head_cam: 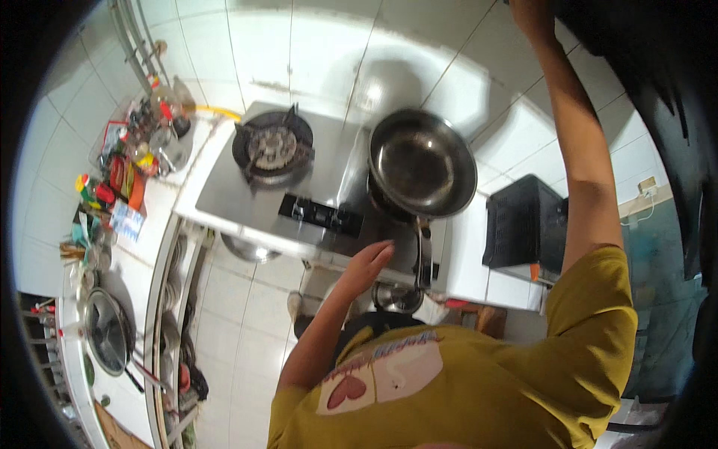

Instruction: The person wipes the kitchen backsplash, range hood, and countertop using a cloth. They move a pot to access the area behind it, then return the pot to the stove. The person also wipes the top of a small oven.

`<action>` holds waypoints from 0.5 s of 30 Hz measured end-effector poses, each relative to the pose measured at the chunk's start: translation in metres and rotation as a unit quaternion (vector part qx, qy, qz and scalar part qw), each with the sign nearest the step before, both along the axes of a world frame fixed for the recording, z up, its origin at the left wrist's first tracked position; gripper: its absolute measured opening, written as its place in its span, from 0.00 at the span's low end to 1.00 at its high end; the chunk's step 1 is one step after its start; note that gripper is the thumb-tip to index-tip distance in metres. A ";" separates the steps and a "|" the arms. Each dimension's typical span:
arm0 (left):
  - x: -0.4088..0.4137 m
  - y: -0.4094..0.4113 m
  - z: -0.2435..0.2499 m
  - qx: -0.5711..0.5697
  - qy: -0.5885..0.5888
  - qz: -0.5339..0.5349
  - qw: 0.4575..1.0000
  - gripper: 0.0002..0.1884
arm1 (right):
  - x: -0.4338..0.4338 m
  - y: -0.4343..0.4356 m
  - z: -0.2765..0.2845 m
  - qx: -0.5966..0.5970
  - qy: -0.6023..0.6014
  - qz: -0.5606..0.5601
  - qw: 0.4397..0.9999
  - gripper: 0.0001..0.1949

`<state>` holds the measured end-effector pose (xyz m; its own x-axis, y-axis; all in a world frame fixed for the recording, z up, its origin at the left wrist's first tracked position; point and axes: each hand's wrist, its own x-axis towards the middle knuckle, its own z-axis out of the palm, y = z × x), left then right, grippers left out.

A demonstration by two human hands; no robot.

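My left hand (pixel 373 258) hangs in front of the gas stove (pixel 224 196), near its front edge. Its fingers look close together, and no object shows in it. To its right, a deep metal frying pan (pixel 423 163) sits on the right burner, its inside bare and shiny, with its handle (pixel 424 255) pointing towards me. The left burner (pixel 273 147) has nothing on it. The black control panel (pixel 321 215) lies between the burners. My right arm stretches up to the top right, where my right hand (pixel 530 14) is cut by the frame's dark edge; what it touches is hidden.
Bottles and jars (pixel 151 146) crowd the left counter corner. A lidded pan (pixel 106 331) stands farther down that counter, above shelves of stacked bowls (pixel 171 280). A black plastic crate (pixel 519 221) is right of the stove. A metal pot (pixel 398 296) shows below the stove's front edge.
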<state>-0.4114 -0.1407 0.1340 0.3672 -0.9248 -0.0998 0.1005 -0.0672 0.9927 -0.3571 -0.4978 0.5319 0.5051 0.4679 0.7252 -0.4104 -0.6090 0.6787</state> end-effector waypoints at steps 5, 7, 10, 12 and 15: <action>-0.035 -0.042 0.015 0.026 0.267 -0.091 0.959 0.27 | -0.028 0.051 -0.025 0.045 0.031 0.041 0.998 0.16; -0.048 -0.050 0.024 0.067 0.356 -0.115 0.925 0.26 | -0.055 0.056 -0.036 0.070 0.039 0.022 0.997 0.17; -0.052 -0.052 0.008 0.092 0.377 -0.091 0.917 0.22 | -0.082 0.054 -0.076 0.130 0.056 0.041 0.989 0.17; -0.059 -0.053 0.022 0.078 0.378 -0.061 0.921 0.19 | -0.113 0.045 -0.103 0.444 0.057 -0.076 0.891 0.18; -0.064 -0.055 0.012 0.067 0.355 -0.022 0.932 0.13 | -0.139 0.044 -0.116 0.314 0.064 -0.062 0.945 0.16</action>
